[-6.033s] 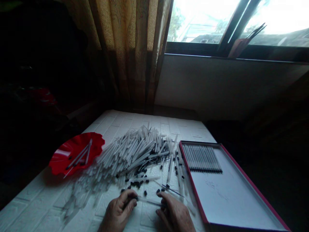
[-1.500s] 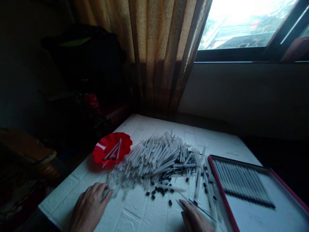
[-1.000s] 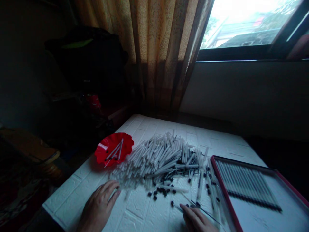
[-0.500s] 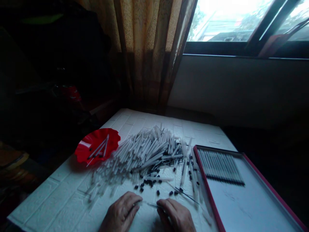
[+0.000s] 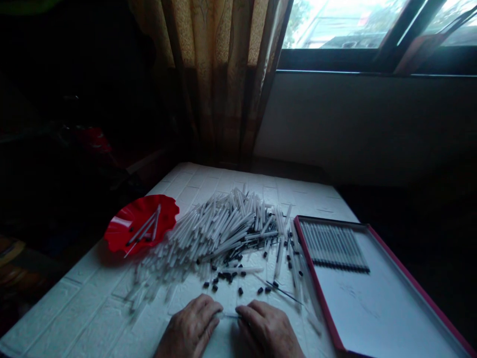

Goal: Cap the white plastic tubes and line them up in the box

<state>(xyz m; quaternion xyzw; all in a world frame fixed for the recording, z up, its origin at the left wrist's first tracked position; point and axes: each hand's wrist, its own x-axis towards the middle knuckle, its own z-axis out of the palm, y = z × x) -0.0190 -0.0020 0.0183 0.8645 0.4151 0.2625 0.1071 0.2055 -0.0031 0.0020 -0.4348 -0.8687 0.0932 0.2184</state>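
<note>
My left hand [image 5: 192, 325] is closed near the table's front edge, pinching a translucent pen barrel [image 5: 224, 315] that mostly hides behind the fingers. Facing it, my right hand [image 5: 267, 327] pinches a thin dark pen refill [image 5: 233, 316]. Refill and barrel are in line across the small gap between the hands; the refill's tip appears to enter the barrel's end, though blur hides the exact join. Just beyond the fingers lie several small black plugs [image 5: 240, 291] and a loose dark refill [image 5: 285, 292]. A large heap of translucent pen barrels [image 5: 219, 226] covers the table's middle.
A wavy-edged red bowl [image 5: 119, 226] with a few pen parts stands at the left. On the right, a red-rimmed tray [image 5: 318, 298] holds a row of pens [image 5: 335, 246] with black ends. The white brick-patterned table [image 5: 48, 311] lies under everything; a curtain [image 5: 212, 74] hangs behind.
My hands have come closer together, and less of the refill shows between them. The view has shifted slightly, so the table's things appear a little higher and further left.
</note>
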